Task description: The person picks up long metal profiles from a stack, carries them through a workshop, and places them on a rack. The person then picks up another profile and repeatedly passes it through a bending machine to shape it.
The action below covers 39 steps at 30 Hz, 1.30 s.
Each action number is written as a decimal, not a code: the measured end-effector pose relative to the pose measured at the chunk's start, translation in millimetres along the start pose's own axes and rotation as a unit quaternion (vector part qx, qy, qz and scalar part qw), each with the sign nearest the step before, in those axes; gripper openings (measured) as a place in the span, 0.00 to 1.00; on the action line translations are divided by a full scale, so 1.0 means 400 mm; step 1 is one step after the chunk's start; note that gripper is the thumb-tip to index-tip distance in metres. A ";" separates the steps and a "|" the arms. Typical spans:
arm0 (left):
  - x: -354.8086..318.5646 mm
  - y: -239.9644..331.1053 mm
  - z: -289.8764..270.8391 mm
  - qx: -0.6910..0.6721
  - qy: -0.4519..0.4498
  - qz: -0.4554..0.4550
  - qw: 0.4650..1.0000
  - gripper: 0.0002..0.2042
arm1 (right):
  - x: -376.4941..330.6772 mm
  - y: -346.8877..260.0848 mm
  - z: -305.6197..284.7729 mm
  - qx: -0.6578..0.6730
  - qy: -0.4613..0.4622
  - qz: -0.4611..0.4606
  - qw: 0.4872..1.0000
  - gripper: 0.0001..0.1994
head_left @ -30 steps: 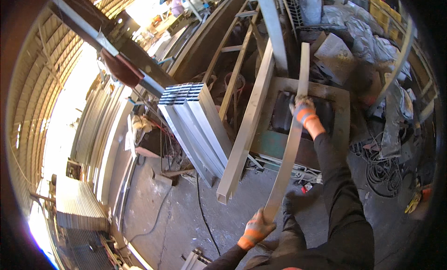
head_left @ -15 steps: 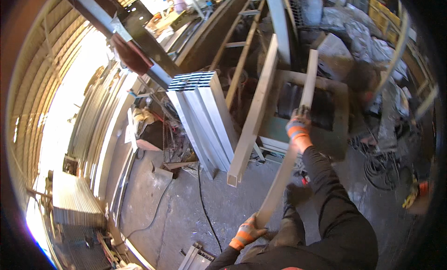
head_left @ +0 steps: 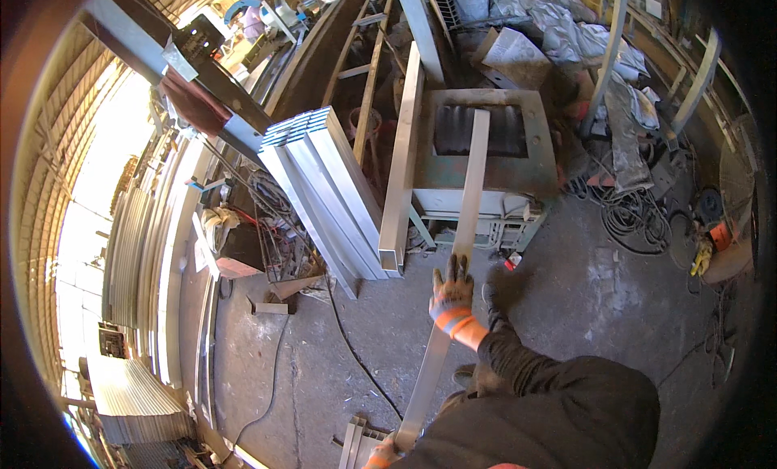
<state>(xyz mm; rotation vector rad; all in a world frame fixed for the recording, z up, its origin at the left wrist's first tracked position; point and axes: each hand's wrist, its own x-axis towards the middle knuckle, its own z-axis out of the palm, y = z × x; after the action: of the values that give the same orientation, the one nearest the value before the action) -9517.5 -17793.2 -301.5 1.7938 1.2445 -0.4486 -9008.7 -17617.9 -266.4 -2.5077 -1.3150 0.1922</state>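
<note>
A long pale rectangular metal tube (head_left: 477, 165) slants from the lower middle up over a boxy green-grey machine (head_left: 534, 121). My right hand (head_left: 453, 295), in a grey and orange glove, lies on top of the tube about halfway along. Its fingers are stretched out and spread over the metal. At the bottom edge my left hand (head_left: 384, 453), in a matching glove, is closed around the tube's near end; the picture's rim cuts off part of it. Another square hollow tube (head_left: 402, 169) lies just left of the machine, its cut end facing me.
A stack of silver profiles (head_left: 324, 194) leans up at centre left. Short profile pieces (head_left: 354, 441) lie on the floor near my left hand. A black cable (head_left: 352, 348) crosses the concrete. Coiled hoses (head_left: 635, 218) lie right, beside an orange and yellow tool (head_left: 712, 242).
My right hand has slid along the tube toward me. The tube has swung to the left and come nearer my body, while the whole view has shifted.
</note>
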 end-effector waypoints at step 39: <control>0.469 0.867 -0.265 0.012 0.132 0.103 0.986 0.42 | 0.874 0.416 0.092 -0.014 -0.137 0.049 0.989 0.32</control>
<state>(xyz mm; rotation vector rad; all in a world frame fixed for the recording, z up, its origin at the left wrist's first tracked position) -9149.1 -17638.3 -217.4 2.0265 1.2158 -0.1121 -8688.5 -17412.9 -347.7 -2.6435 -1.2984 0.5619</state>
